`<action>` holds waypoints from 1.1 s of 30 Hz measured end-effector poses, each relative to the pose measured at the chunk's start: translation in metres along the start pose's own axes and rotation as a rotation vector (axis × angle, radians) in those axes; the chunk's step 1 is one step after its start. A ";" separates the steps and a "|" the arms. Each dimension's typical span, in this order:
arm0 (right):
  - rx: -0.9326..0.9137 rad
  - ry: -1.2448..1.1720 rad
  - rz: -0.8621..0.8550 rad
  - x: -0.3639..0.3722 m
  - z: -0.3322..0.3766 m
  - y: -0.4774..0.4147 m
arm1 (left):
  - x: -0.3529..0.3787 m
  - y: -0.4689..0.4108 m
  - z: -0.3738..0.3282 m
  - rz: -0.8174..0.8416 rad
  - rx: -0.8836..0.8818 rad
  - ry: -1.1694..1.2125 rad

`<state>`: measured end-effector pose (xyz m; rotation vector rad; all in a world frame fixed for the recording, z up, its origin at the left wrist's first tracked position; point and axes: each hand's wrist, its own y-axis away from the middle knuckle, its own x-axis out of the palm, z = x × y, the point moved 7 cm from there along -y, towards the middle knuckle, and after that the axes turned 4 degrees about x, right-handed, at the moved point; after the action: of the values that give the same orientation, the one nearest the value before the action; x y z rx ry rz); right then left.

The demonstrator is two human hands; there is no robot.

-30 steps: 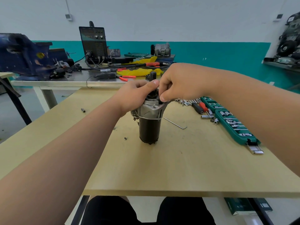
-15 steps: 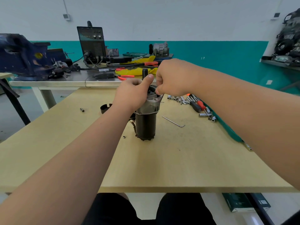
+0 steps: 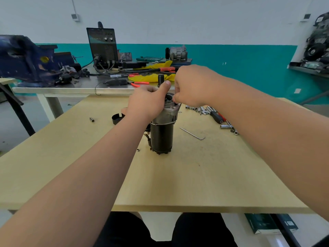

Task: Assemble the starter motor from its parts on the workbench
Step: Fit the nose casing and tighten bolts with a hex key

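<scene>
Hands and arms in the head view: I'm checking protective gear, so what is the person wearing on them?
Nothing that shows. The left hand and right hand are bare, with no gloves. Both forearms are uncovered up to the frame edges, so no sleeve or cuff is in view. No watch, bracelet or ring is visible, though most fingers are hidden.

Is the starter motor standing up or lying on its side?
Upright: the starter motor stands on end on the workbench, left hand gripping its housing.
</scene>
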<state>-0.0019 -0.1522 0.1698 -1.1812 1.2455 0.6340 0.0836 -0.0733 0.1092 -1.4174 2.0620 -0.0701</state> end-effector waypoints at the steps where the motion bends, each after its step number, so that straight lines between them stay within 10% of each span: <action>1: -0.005 -0.015 0.005 0.002 -0.002 -0.001 | 0.000 0.001 0.000 0.002 -0.009 -0.024; 14: -0.140 -0.482 0.091 0.017 -0.044 0.001 | -0.007 0.010 0.008 0.546 0.350 -0.322; 33: -0.164 -0.313 -0.096 0.001 -0.035 0.046 | 0.018 0.026 -0.025 0.355 0.434 -0.575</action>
<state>-0.0560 -0.1698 0.1577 -1.2144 0.8817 0.8262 0.0451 -0.0847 0.1110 -0.6897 1.6498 0.0344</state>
